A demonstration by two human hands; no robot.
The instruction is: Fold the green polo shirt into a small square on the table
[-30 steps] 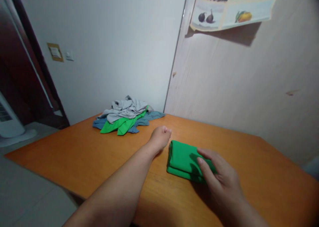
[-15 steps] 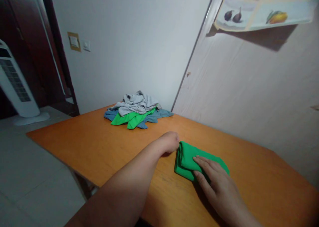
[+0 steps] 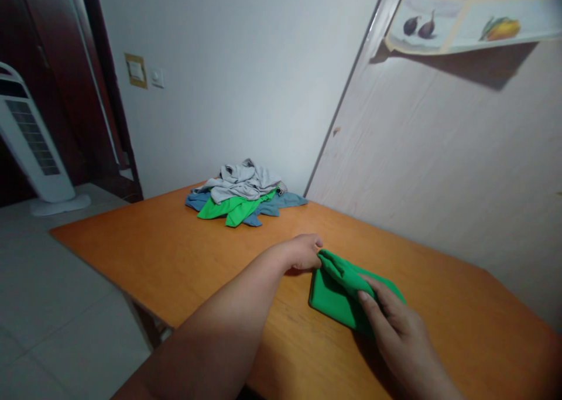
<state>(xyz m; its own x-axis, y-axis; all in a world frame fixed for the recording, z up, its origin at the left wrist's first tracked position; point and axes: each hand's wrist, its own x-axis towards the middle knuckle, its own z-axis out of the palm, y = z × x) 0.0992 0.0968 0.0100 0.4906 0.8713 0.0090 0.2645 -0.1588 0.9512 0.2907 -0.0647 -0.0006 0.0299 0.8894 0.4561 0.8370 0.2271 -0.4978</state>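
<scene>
A folded green cloth (image 3: 340,291) lies on the orange wooden table (image 3: 184,265), near the right wall. My left hand (image 3: 302,252) pinches the cloth's far left edge, and that edge is lifted off the lower layer. My right hand (image 3: 397,330) rests on the near right part of the cloth with its fingers bent over the fabric.
A heap of grey, green and blue clothes (image 3: 241,192) sits at the table's far corner. A white tower fan (image 3: 33,148) stands on the floor at left. A fruit poster (image 3: 465,19) hangs on the right wall. The table's left edge drops to a tiled floor.
My left hand has gone from a fist beside the cloth to gripping its edge and raising the top layer. My right hand has slid back toward the near corner. The view shifted left.
</scene>
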